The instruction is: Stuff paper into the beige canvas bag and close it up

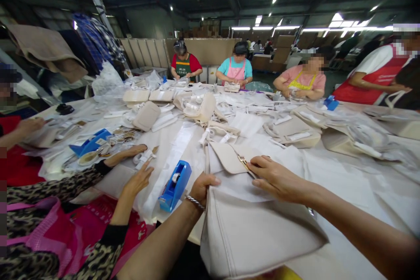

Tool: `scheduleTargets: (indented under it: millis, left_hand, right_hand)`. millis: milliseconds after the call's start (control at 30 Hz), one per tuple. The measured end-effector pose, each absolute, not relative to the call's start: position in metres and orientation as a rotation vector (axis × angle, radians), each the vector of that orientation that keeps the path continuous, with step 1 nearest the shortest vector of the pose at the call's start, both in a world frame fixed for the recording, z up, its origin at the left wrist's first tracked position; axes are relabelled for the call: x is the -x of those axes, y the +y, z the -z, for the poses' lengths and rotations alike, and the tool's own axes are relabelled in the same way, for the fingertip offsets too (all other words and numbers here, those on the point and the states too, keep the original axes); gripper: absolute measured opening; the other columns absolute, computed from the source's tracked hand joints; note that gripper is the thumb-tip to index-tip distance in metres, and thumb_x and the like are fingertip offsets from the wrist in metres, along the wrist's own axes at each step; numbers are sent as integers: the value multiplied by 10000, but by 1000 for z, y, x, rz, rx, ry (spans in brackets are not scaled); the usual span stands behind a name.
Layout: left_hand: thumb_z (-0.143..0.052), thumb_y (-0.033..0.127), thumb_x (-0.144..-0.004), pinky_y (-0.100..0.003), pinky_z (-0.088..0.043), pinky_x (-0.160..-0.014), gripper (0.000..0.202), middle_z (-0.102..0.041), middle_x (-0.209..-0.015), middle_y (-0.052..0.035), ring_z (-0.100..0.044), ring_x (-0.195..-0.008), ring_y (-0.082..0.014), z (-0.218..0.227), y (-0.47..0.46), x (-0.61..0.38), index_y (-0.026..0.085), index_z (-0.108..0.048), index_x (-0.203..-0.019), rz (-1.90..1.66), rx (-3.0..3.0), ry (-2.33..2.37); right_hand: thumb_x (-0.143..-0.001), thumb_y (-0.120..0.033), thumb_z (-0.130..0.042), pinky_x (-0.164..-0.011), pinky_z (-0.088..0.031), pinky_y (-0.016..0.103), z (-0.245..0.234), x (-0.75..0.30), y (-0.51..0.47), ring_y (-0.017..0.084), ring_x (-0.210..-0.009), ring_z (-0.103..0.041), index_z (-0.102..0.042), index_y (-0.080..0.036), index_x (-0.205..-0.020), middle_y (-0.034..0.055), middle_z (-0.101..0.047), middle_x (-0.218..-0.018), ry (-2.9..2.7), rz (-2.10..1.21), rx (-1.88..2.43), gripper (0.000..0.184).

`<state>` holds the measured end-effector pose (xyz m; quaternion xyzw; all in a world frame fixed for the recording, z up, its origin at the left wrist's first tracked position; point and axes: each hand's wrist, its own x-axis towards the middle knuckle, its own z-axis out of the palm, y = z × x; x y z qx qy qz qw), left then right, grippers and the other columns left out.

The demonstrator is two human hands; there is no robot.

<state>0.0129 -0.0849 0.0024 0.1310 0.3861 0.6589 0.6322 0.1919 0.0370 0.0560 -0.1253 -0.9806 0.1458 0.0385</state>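
Note:
A light beige handbag (259, 236) is tilted up in front of me at the table's near edge. My left hand (202, 189) is closed on the bag's upper left edge, thumb on top and the other fingers hidden. The flap (226, 156) is folded back away from me, and a gold clasp (243, 163) sits at its end. My right hand (274, 177) pinches the flap at this clasp, fingers bent. White lining paper (243, 188) shows between the flap and the bag body. Just left of my left wrist stands a blue tape dispenser (175, 186).
A co-worker's hands (139, 179) in leopard-print sleeves are close on my left, handling a small wrapped piece. Another blue tape dispenser (90, 142) lies beyond them. Beige bags (295, 129) and wrapping cover the table's middle. Several people work along the far side.

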Motion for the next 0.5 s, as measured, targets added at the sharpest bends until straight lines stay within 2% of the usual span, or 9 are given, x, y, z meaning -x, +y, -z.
scheduleTargets:
  millis: [100,267,500]
  left_hand:
    - [-535,88,-419,-348,-481,-634,425,-655,-662,-56,-597,-700,-247,3,-80,-13,94,-609,-838,-1483,-412,869]
    - [-577,71,-420,-357,-469,-714,592,-646,-886,-83,-582,-813,-261,10,-71,-12,108,-535,-1010,-1478,-574,884]
    - [-590,75,-435,-384,-467,-724,679,-645,-878,-94,-571,-847,-286,16,-63,-11,117,-460,-1100,-1479,-591,844]
  right_hand:
    - [-835,-321,-314,-746,-405,324,-46,-191,46,164,-829,-445,-550,-192,-967,83,-492,-914,-2918,-549,425,299]
    - [-831,-261,-339,-701,-416,303,-23,-189,49,153,-784,-457,-573,-176,-917,75,-507,-847,-2678,-590,568,263]
    - [-808,-183,-362,-730,-422,354,9,-182,38,191,-837,-436,-542,-144,-965,106,-491,-894,-2486,-374,601,241]
